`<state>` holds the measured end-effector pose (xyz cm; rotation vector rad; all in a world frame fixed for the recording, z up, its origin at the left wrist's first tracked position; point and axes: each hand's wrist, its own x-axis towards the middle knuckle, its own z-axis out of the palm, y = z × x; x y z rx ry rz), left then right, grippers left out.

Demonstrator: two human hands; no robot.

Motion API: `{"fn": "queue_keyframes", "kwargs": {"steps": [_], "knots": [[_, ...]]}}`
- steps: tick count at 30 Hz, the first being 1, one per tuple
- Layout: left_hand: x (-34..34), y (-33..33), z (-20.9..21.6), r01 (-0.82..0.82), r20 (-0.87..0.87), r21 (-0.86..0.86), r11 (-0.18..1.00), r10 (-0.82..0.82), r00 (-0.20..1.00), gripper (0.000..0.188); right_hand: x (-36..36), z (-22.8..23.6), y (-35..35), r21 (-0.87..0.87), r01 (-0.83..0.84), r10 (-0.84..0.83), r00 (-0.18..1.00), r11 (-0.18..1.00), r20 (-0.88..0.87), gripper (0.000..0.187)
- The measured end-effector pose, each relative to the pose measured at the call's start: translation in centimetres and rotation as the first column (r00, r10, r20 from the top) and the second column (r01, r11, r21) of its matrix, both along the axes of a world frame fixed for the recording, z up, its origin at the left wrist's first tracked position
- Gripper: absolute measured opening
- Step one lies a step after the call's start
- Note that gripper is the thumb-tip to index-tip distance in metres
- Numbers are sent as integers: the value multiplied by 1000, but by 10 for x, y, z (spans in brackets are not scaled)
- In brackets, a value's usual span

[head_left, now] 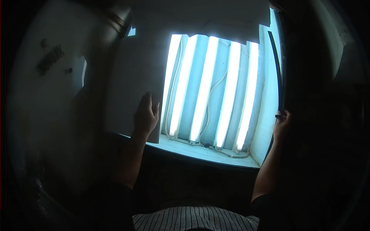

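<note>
A light box (216, 153) glows before me, with several lit fluorescent tubes (203, 92) standing side by side inside. Its left part is covered by a flat, dark-looking panel (127, 88). Against this panel, close to its right edge, my left hand (146, 115) lies with its fingers stretched upward and the thumb apart. My right hand (283, 120) is at the box's right rim, fingers closed on the lower end of a thin black strip (276, 61). The strip runs up along the inner side wall, its upper end apart from the rim. Shadow hides part of both hands.
Another sheet with a ragged lower edge (208, 17) covers the top of the box. Thin pale wires (212, 90) hang between the tubes and lie along the bottom ledge. To the left stands a pale surface (50, 96) with dark marks. Deep shadow hides the surroundings.
</note>
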<state>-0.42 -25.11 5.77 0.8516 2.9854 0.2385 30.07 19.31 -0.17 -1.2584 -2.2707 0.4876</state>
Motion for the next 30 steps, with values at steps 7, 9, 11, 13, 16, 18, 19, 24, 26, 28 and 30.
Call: {"fn": "queue_keyframes", "kwargs": {"steps": [7, 9, 11, 13, 16, 18, 19, 24, 26, 28, 30], "knots": [[-6, -15, 2, 113, -196, -65, 991, -123, 973, 68, 8, -21, 11, -59, 44, -40, 997, 997, 64, 35], [9, -13, -5, 138, -91, -255, 957, -165, 982, 88, 3, -21, 4, 14, 32, -32, 999, 999, 36, 34], [47, 7, -13, 199, -4, -265, 944, -208, 978, 93, 7, -16, 2, 28, 80, -81, 996, 996, 45, 31], [94, 35, -20, 260, 65, -214, 941, -252, 966, 94, 11, -16, 8, 4, 99, -99, 994, 995, 41, 30], [152, 85, -20, 351, 114, 20, 936, -350, 930, 91, 8, -13, 9, 62, 88, -89, 996, 994, 15, 29], [180, 120, -16, 279, 203, 158, 947, -307, 930, 88, -7, 12, -11, 103, 104, -113, 989, 989, 93, 29], [186, 137, -18, 271, 206, 310, 911, -343, 917, 84, -2, 7, -4, 169, 78, -91, 993, 983, 73, 30], [127, 182, -8, 353, -105, 284, 891, -337, 936, 63, 13, 39, -25, -40, 30, -36, 988, 999, -149, 34], [93, 199, -16, 470, -168, 186, 863, -444, 880, 61, 35, 38, -40, -90, 6, -20, 988, 996, -153, 34], [85, 197, -29, 567, -228, 60, 821, -542, 809, 59, 47, 48, -78, -188, -81, 55, 988, 979, -143, 33], [83, 200, -43, 514, -199, 120, 849, -487, 851, 58, 58, 51, -112, -90, -129, 122, 990, 988, -72, 34]]}}
